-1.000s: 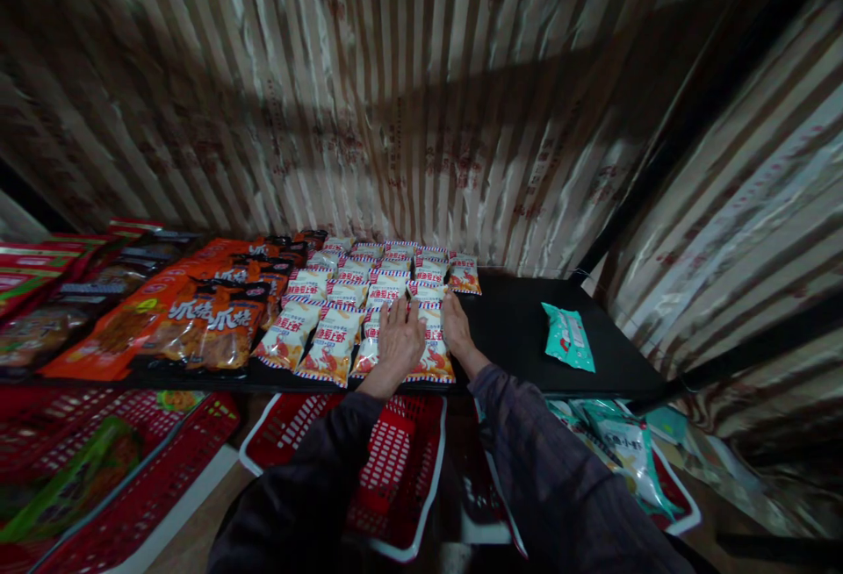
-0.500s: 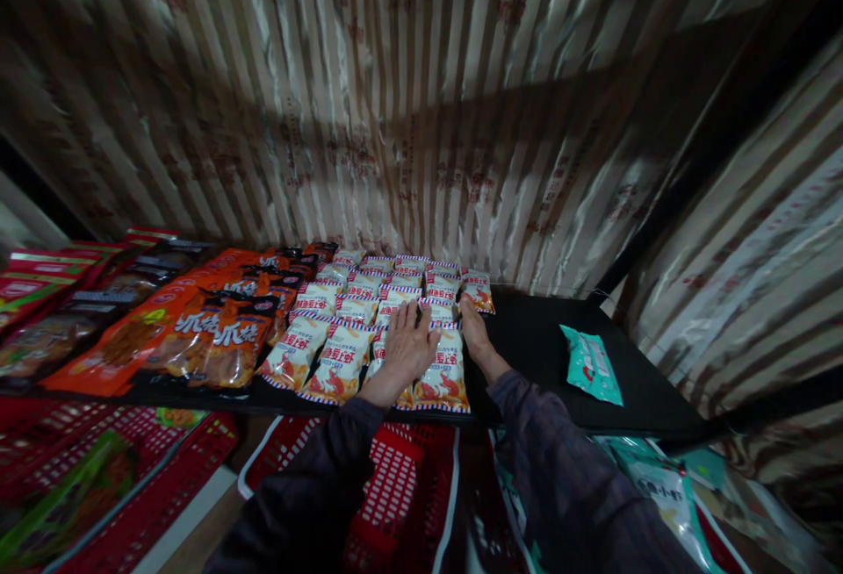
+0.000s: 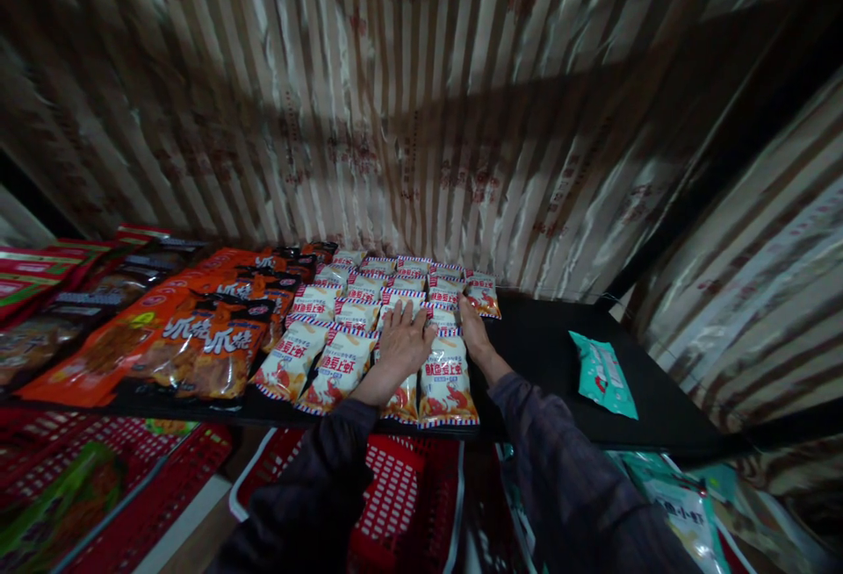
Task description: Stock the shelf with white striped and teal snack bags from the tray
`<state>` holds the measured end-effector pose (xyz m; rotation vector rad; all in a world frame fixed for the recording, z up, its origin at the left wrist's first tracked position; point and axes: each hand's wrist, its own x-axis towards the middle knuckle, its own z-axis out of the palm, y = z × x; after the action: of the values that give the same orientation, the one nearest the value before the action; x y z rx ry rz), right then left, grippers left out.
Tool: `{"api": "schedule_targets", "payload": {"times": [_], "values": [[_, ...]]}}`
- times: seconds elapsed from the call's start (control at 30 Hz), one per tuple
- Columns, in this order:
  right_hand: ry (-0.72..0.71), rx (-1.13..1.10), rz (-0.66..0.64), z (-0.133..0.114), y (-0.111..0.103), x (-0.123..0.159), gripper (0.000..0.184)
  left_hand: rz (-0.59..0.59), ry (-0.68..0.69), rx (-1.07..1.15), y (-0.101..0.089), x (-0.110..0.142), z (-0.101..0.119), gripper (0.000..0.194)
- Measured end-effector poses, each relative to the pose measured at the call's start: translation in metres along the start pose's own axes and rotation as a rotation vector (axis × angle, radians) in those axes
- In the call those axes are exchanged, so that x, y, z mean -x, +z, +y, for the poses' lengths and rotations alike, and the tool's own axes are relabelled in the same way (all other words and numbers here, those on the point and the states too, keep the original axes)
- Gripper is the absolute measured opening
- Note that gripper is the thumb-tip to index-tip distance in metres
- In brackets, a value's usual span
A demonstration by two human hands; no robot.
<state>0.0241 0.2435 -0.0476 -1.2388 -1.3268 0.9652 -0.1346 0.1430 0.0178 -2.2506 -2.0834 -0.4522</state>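
Note:
Several small white snack packets with red and blue striped edges and a shrimp picture [image 3: 446,378] lie in rows on a black shelf [image 3: 540,355]. My left hand [image 3: 403,341] rests flat on top of the packets, fingers stretched out. My right hand [image 3: 472,323] lies along the right edge of the rows, fingers extended and touching the packets at the side. Both arms wear dark sleeves.
Large orange snack bags [image 3: 198,337] fill the shelf's left part. A single teal packet [image 3: 602,374] lies on the bare right part. Below the shelf sit red mesh baskets [image 3: 401,504], and more teal packets [image 3: 685,504] at the lower right. Striped plastic sheeting [image 3: 421,118] forms the back wall.
My hands stay on the packets and have slid slightly farther back along the rows. The front packets now lie straighter at the shelf edge. The camera shifted a little.

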Motion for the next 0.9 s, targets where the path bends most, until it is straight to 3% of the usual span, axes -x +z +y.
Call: {"api": "schedule_targets", "payload": {"times": [0.3,0.57,0.9], "values": [[-0.001,0.016,0.019,-0.002,0.004,0.001,0.066,0.058,0.027,-0.009,0.005,0.002,0.0,0.049],[0.03,0.03,0.09,-0.007,-0.016,0.008,0.057,0.157,0.152,0.0,0.01,0.005,0.012,0.05],[0.052,0.024,0.082,-0.013,-0.03,0.044,0.056,0.166,0.231,0.042,0.021,0.042,0.04,0.05]]}}
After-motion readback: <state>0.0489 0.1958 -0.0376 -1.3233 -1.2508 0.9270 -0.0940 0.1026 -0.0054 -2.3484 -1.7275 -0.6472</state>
